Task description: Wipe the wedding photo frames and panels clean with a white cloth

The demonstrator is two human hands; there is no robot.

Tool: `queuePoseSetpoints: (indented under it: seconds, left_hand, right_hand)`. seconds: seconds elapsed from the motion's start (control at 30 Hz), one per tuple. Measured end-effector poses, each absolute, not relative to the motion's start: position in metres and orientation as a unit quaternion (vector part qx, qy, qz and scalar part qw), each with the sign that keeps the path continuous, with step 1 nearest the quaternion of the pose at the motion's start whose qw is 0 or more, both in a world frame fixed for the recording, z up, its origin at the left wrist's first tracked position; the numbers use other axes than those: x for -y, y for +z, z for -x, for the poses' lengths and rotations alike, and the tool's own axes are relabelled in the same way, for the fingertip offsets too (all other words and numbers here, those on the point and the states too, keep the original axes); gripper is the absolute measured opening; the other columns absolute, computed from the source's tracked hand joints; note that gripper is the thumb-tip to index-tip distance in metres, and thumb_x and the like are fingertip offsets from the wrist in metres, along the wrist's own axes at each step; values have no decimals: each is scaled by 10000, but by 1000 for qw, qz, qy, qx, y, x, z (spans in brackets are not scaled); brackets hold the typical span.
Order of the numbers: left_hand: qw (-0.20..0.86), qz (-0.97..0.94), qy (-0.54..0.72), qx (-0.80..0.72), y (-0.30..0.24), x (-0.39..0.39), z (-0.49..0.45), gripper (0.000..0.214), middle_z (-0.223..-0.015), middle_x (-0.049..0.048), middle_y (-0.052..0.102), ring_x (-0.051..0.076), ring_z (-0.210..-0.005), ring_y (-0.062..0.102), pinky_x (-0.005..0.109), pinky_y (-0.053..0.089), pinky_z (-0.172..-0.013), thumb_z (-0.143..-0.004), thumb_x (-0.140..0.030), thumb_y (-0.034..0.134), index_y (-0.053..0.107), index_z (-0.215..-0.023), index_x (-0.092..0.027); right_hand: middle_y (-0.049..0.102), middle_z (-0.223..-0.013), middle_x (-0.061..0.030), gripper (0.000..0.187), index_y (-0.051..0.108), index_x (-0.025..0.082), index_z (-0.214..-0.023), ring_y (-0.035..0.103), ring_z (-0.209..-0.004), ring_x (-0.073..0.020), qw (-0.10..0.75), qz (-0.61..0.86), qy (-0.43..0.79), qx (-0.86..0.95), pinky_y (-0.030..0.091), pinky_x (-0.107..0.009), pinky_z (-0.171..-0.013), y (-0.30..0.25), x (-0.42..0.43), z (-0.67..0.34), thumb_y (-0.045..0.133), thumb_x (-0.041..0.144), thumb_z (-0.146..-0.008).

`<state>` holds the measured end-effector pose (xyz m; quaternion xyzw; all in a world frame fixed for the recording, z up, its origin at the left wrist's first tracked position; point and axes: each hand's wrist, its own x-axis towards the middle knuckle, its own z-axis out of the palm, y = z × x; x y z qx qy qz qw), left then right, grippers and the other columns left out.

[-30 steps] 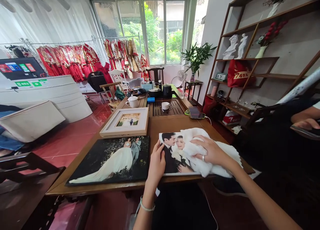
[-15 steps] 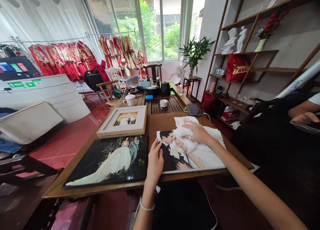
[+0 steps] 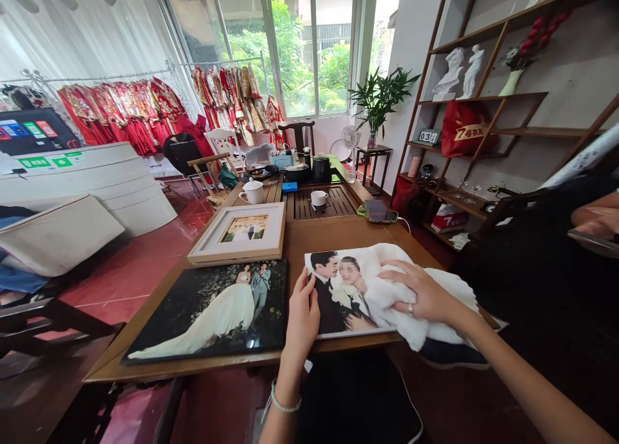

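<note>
A large wedding photo print [image 3: 333, 296] lies at the near edge of the wooden table [image 3: 319, 234]. My left hand [image 3: 302, 315] rests flat on its left edge, fingers stretched out. My right hand [image 3: 420, 292] presses a white fluffy cloth [image 3: 416, 321] onto the right part of the print, fingers curled over the cloth. A ring shows on that hand and a bracelet on my left wrist.
A dark wedding canvas [image 3: 213, 312] lies left of the print, with a white framed photo [image 3: 239, 232] behind it. Further back stand a tea tray [image 3: 319, 205], cups and a phone [image 3: 380, 213]. Another person's hand [image 3: 597, 222] holds a phone at right. Shelves line the right wall.
My right hand slid the cloth from the print's far edge back toward me and to the right. My left hand stayed on the print's left edge.
</note>
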<state>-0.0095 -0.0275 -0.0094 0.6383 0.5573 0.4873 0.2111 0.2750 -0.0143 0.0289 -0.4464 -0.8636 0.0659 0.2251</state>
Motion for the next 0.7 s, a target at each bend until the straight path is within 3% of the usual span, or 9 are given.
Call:
queuePoseSetpoints:
  seconds: [0.37, 0.7]
  left_hand:
    - [225, -634, 491, -553, -9, 26, 12, 383, -1440, 110, 533, 234, -1348, 483, 413, 375, -1143, -884, -150, 456, 680, -1193, -185]
    - [201, -637, 490, -561, -12, 26, 11, 394, -1429, 124, 541, 241, -1339, 494, 426, 392, -1131, -888, -135, 438, 677, -1197, -176]
  right_hand:
    - [578, -1311, -109, 437, 638, 264, -1207, 557, -1150, -342, 225, 534, 28, 815, 459, -502, -903, 32, -57, -249, 628, 423, -800]
    - [543, -1338, -100, 471, 639, 297, -1179, 478, -1244, -340, 198, 418, 68, 884, 364, -529, -1032, 34, 8, -232, 698, 316, -713]
